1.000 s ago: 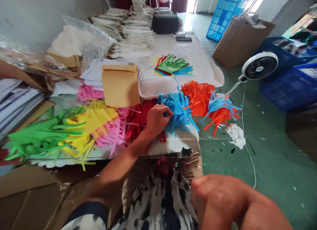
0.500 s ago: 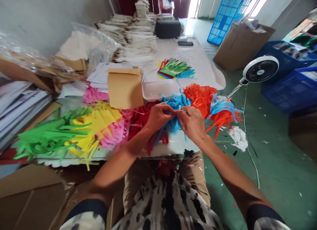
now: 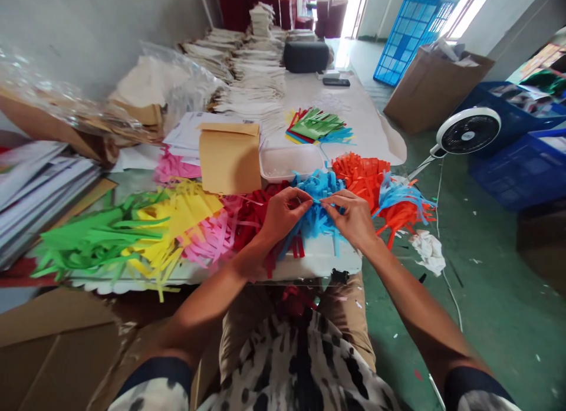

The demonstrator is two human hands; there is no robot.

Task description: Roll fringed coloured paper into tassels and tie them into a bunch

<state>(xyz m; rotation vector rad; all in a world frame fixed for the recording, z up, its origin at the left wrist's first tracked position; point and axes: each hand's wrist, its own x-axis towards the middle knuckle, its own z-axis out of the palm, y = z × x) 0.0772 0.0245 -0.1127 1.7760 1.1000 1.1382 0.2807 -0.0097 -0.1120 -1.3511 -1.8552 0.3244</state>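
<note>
My left hand (image 3: pixel 283 213) and my right hand (image 3: pixel 351 216) meet over a pile of blue fringed paper (image 3: pixel 316 190) at the table's near edge. Both pinch the blue strips between thumb and fingers, fingertips almost touching. Left of the blue pile lie dark red fringed paper (image 3: pixel 247 213), pink fringed paper (image 3: pixel 206 240), yellow fringed paper (image 3: pixel 177 213) and green fringed paper (image 3: pixel 95 240). To the right sits orange fringed paper (image 3: pixel 360 172), with a mixed orange and blue bunch (image 3: pixel 402 204) hanging over the table's corner.
A brown envelope (image 3: pixel 230 157) and a white plastic tray (image 3: pixel 289 162) lie just behind the piles. Farther back are a mixed colour stack (image 3: pixel 316 125), stacks of white paper (image 3: pixel 252 84) and a black bag (image 3: pixel 306 56). A small white fan (image 3: pixel 469 131) stands on the green floor at right, beside blue crates (image 3: pixel 522 157).
My right hand rose from my lap to the blue fringed paper and joined the left hand there. Both now pinch the blue strips. The view shifted slightly.
</note>
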